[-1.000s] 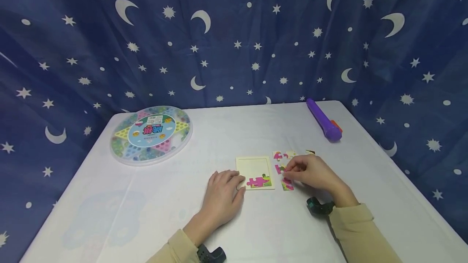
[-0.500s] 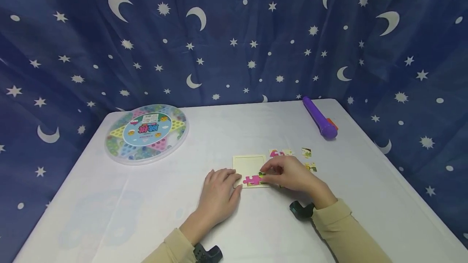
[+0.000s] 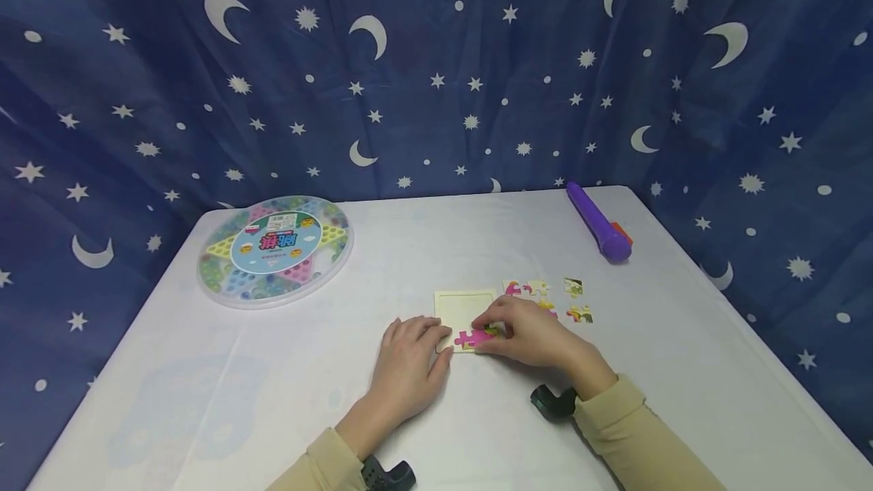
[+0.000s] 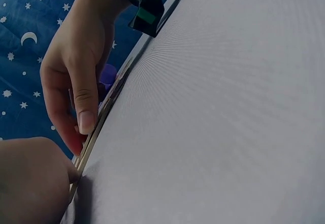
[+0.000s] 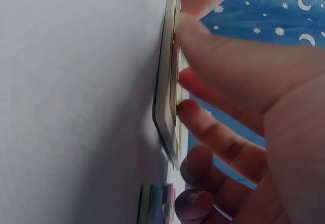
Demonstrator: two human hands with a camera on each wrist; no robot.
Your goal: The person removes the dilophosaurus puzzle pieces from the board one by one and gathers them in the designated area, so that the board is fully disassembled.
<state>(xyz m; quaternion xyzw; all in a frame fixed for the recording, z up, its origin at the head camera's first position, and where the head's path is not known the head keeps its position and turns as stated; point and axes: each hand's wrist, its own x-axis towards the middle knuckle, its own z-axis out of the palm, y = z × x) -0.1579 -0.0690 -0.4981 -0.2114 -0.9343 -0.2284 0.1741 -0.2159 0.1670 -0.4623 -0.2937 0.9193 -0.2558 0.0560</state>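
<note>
A cream puzzle tray point(image 3: 452, 304) lies flat on the white table, with joined pink puzzle pieces point(image 3: 467, 339) in its lower part. My left hand point(image 3: 409, 368) rests at the tray's left edge, fingers relaxed and touching the rim. Over the tray's lower right is my right hand point(image 3: 535, 333), thumb and fingers pinching a puzzle piece mostly hidden under them. In the right wrist view, the thumb and fingertips touch the layer on top of the tray point(image 5: 163, 82). Several loose puzzle pieces point(image 3: 580, 314) lie to the right of the tray.
A round Chinese checkers board point(image 3: 314, 288) lies at the back left. A purple microphone-shaped object point(image 3: 596, 222) sits at the back right, with something orange point(image 3: 621, 232) beside it. Behind the table hangs a blue curtain point(image 3: 423, 97) with moons and stars.
My right hand has moved left from the loose pieces onto the tray's lower right, uncovering loose pieces behind it. My left hand has stayed at the tray's edge. The head view shifted slightly.
</note>
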